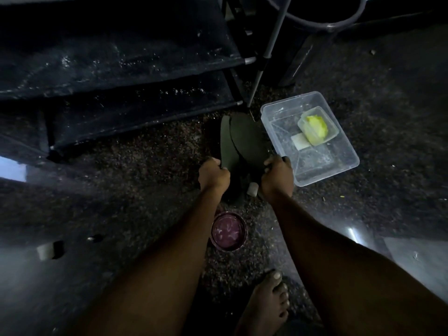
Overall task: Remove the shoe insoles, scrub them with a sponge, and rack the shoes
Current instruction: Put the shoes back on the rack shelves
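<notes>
Two dark insoles overlap above the speckled floor. My left hand [213,174] grips the heel end of the left insole [228,146]. My right hand [277,177] grips the heel end of the right insole [249,139]. Their toe ends point toward the dark fabric shoe rack [116,69] at the upper left. Something dark, maybe a shoe [236,190], lies under my hands, too dim to make out. A yellow sponge [316,128] sits in a small tub inside a clear plastic container [339,170] on the right.
A round purple bowl of liquid [228,231] stands on the floor between my forearms. A small white block [252,189] lies beside my right wrist. A metal stand leg [269,52] rises near the rack. My bare foot [266,301] is at the bottom.
</notes>
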